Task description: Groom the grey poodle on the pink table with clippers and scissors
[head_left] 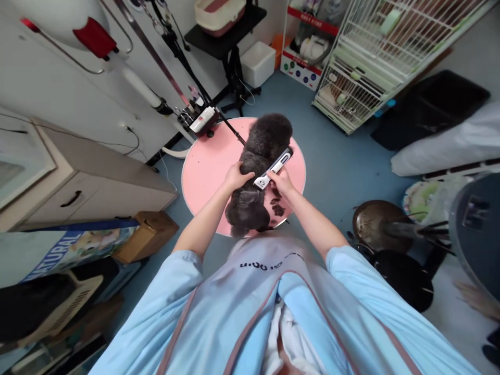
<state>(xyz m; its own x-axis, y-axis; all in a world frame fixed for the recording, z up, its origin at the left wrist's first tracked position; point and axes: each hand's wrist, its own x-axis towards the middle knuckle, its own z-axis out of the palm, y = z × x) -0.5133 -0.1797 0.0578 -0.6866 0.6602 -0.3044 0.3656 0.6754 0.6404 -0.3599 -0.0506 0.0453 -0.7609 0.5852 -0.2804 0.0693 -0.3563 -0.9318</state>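
A dark grey curly-haired dog (269, 134) stands on a round pink grooming table (209, 174), its head end away from me. My left hand (239, 177) grips the dog's side, thumb over its back and fingers partly hidden in the coat. In my right hand (282, 183) is a white and dark hair clipper (276, 167), its blade end at the dog's back. The coat looks shorter towards the rear. Cut dark hair (277, 209) lies on the table to the right of the dog.
A grooming arm (203, 94) and a tool holder (205, 120) are at the table's back left. White wire cages (351, 78) stand at the back right, a cabinet (78, 192) and a cardboard box (146, 237) to the left. A round stool base (375, 224) is at the right.
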